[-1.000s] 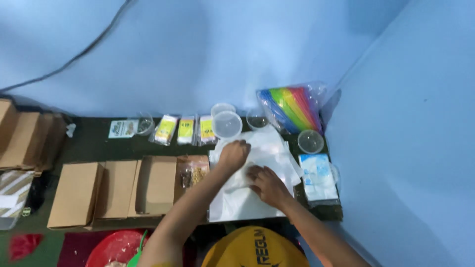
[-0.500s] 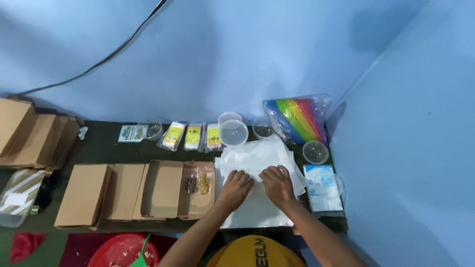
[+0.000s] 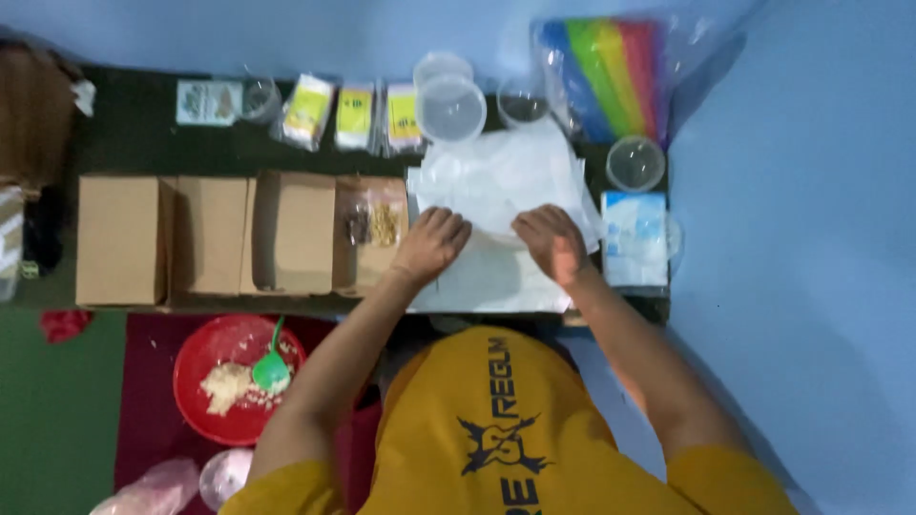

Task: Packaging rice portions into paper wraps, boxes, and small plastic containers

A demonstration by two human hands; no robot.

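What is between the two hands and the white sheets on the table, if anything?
Nothing visible. The left hand and the right hand both rest directly on the stack of white sheets. The clear round tubs stand behind the sheets and the open brown box lies to their left, both aside.

both hands (image 3: 491, 243) press white plastic sheets (image 3: 501, 181).

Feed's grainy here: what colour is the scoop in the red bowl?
Green scoop, resting in the red bowl, seen in the head view.
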